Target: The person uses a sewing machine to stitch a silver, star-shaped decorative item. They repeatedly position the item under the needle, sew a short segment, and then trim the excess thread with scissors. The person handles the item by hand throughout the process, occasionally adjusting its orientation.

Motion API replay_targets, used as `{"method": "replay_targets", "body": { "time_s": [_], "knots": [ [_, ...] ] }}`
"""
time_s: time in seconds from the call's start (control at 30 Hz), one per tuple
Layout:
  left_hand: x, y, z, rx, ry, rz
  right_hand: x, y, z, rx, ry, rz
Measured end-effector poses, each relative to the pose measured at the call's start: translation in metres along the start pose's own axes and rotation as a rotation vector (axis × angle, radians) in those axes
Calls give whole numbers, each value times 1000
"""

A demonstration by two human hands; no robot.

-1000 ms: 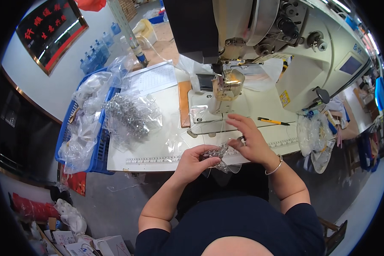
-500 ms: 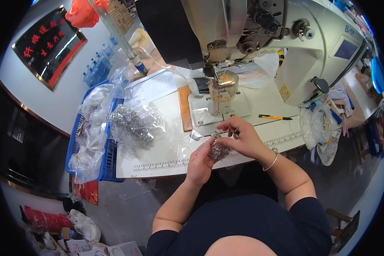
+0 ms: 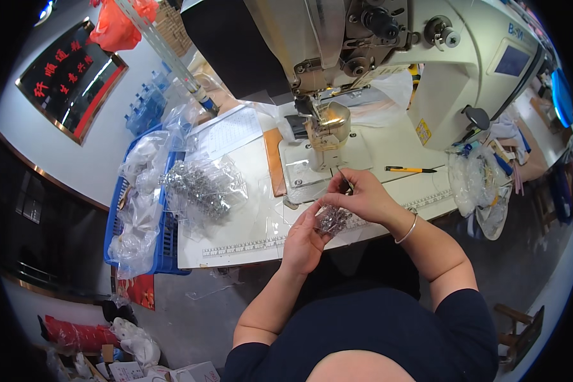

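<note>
Near the table's front edge, a small clear plastic bag of silvery metal pieces (image 3: 334,220) rests in my left hand (image 3: 304,247). The thumb and fingers of that hand close on the bag's left side. My right hand (image 3: 366,198), with a bangle on its wrist, is closed just above the bag, its thumb at the bag's upper edge. Between its thumb and index finger sticks out a thin dark metal piece (image 3: 346,181), mostly hidden by the fingers. Farther left lies a larger clear bag of similar silvery pieces (image 3: 200,191).
A sewing machine (image 3: 439,83) stands behind my hands, its needle area close to them. A blue basket (image 3: 175,242) of clear bags is at the left. On the white table (image 3: 248,226) are a yellow pen (image 3: 409,169), a printed sheet (image 3: 232,130) and an orange-brown strip (image 3: 274,162).
The small bag now shows more openly between my hands, and my left hand has turned palm upward beneath it. My right thumb has shifted left to its edge. The whole view has shifted slightly.
</note>
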State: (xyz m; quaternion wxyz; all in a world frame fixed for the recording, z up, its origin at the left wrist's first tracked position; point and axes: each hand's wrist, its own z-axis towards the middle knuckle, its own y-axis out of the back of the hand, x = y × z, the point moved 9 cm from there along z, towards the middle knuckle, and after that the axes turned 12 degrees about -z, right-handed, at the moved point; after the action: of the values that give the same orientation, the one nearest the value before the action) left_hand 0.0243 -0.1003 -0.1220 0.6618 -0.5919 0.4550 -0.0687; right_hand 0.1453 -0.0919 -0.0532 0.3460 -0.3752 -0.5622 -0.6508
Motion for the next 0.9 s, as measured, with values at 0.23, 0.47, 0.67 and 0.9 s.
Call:
{"method": "replay_targets", "body": {
  "time_s": [0.23,0.47,0.67,0.9],
  "knots": [
    [5,2,-1,31,-3,-42,-3,-2,2,-24,9,-60],
    [6,3,-1,10,4,-38,-4,-5,3,-22,-20,-61],
    [5,12,0,-75,-84,127,1,-7,5,-72,36,-168],
    [-10,18,1,-133,-182,-236,-22,40,4,-288,52,-224]
  ]
}}
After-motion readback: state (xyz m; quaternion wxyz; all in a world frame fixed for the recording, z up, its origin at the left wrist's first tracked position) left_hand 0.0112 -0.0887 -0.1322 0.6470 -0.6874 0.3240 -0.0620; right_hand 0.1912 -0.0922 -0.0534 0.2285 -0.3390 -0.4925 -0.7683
